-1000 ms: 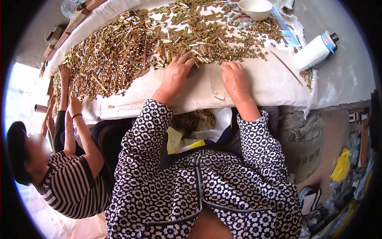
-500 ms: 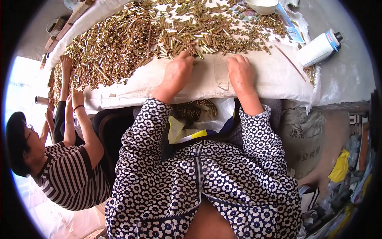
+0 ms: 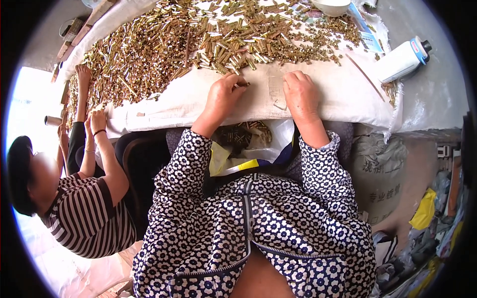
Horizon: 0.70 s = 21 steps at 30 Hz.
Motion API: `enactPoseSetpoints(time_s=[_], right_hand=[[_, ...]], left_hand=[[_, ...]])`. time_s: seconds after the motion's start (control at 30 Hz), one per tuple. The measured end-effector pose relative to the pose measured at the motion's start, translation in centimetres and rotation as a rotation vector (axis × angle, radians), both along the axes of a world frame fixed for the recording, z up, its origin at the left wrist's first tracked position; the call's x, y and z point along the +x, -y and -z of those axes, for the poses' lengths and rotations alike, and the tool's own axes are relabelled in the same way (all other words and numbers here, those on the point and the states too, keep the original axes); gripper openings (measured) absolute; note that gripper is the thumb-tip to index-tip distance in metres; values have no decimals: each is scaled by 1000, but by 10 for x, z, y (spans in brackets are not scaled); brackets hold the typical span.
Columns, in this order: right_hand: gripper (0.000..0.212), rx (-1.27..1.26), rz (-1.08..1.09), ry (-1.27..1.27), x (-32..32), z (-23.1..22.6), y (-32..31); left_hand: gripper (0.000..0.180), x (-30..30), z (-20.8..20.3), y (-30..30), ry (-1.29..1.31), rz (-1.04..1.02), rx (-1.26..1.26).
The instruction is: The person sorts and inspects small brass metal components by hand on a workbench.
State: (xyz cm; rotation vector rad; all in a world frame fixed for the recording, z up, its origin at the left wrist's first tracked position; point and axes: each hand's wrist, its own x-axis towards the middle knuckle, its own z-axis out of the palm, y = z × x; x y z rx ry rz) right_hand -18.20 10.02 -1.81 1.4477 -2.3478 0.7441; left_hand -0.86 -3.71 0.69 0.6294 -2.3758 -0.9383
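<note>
The left hand pinches one small brass piece between thumb and fingertips at the near edge of the heap of brass pieces. The right hand rests palm down, fingers curled and holding nothing, on the white cloth covering the bench. Below the bench edge, an open plastic bag in the lap contains more brass pieces. A white cylindrical bottle with a blue label lies at the right. A second person's hands work at the left.

Left hand pinches brass piece; right hand flat on white cloth.
</note>
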Motion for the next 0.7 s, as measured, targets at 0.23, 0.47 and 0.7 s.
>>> enactPoseSetpoints(time_s=[0.23, 0.47, 0.7], right_hand=[[9, -127, -142, 200, 14, -10, -3], [10, -293, -481, 954, 35, -15, -2], [13, -267, -417, 1227, 41, -17, -5]], left_hand=[[7, 9, 5, -8, -105, -54, 609], [8, 13, -3, -25, -185, 84, 670], [11, 20, -1, -28, -130, 112, 624]])
